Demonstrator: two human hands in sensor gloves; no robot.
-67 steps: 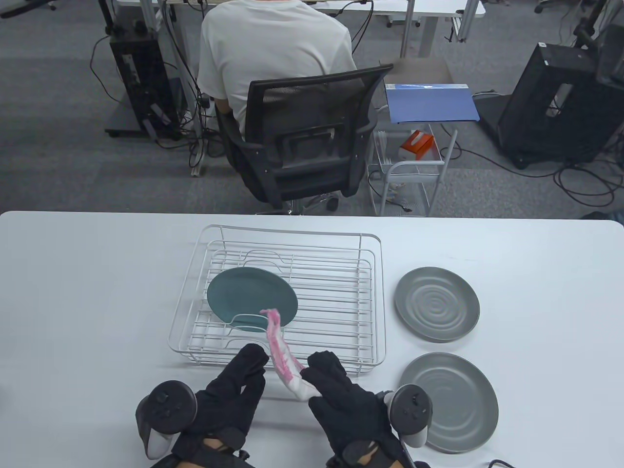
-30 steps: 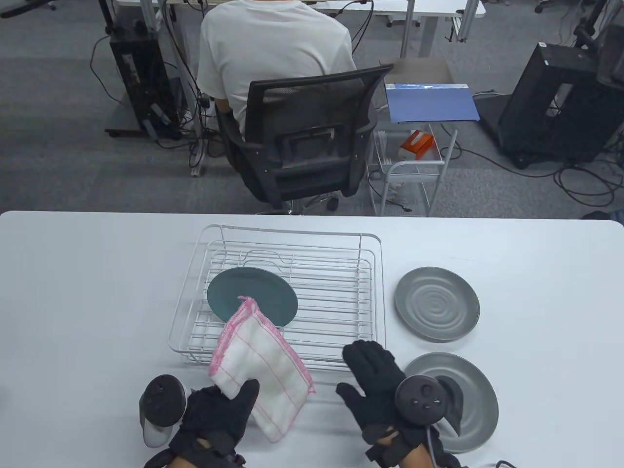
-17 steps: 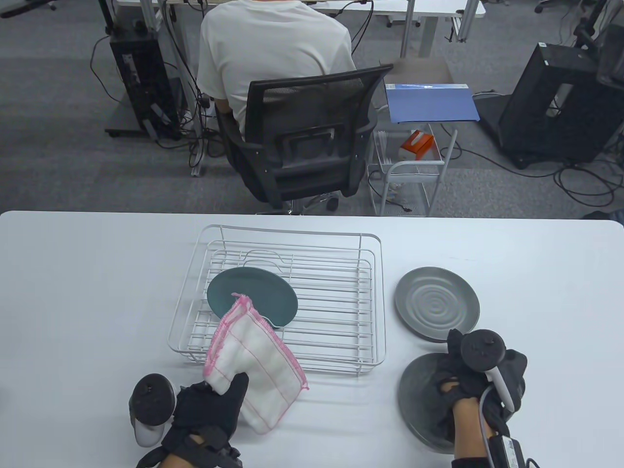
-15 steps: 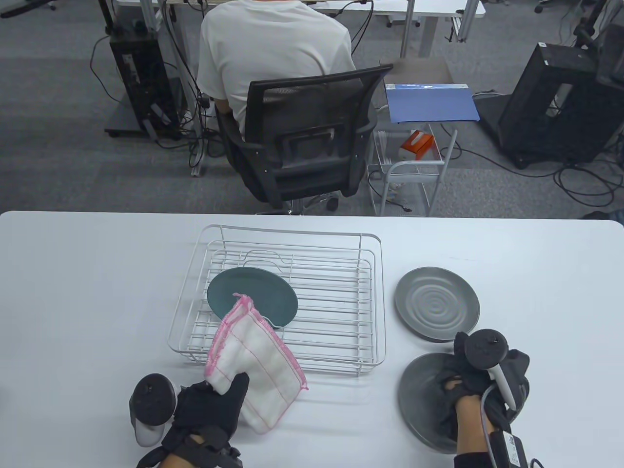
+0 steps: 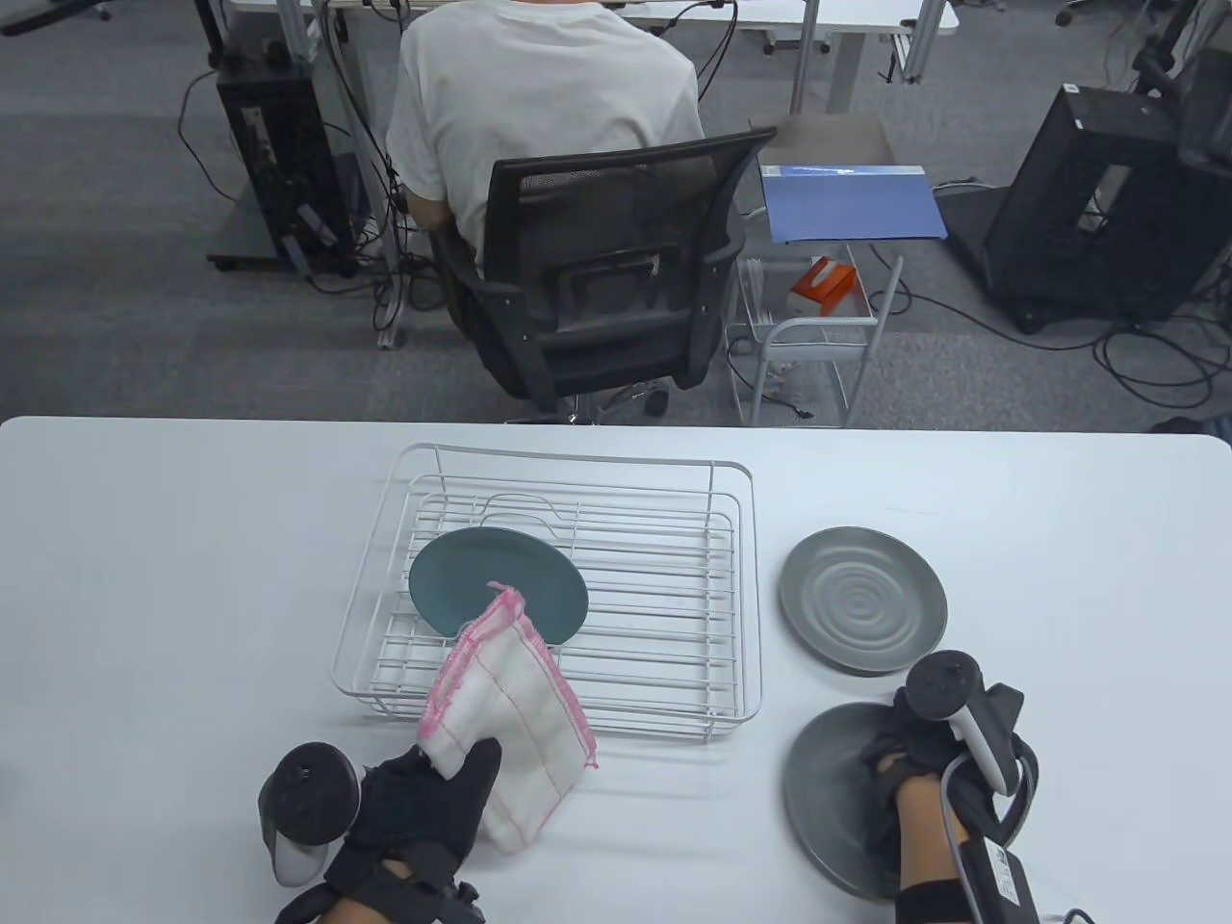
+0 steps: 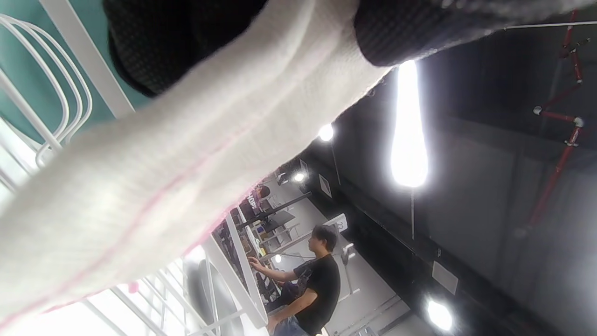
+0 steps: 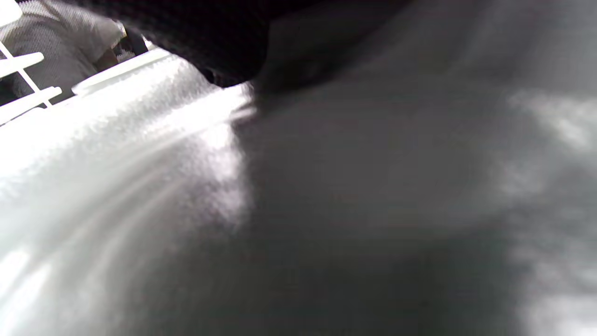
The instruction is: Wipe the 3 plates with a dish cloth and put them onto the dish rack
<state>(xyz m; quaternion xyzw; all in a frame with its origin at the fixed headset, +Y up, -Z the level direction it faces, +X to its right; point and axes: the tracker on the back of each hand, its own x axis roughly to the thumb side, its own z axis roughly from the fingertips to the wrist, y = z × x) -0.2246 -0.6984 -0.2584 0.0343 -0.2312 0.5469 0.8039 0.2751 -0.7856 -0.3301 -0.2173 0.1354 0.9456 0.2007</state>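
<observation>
Grey ridged plate (image 5: pixel 828 789), seemingly tilted

A white wire dish rack (image 5: pixel 664 539) sits at the table's middle. A teal plate (image 5: pixel 481 577) lies nearly flat in its left half, toward nine o'clock in the rack. A folded white dish cloth with pink edging (image 5: pixel 510 707) is held up over the rack's near-left corner, its far tip overlapping the teal plate's six-o'clock edge; in the left wrist view it fills the frame as a pale ribbed band (image 6: pixel 154 186). At three o'clock from the rack, a grey plate with concentric ridges (image 5: pixel 861 597) lies flat on the table. At its six o'clock, a second grey plate (image 5: pixel 830 789) is tipped up, its right rim raised off the table.
</observation>
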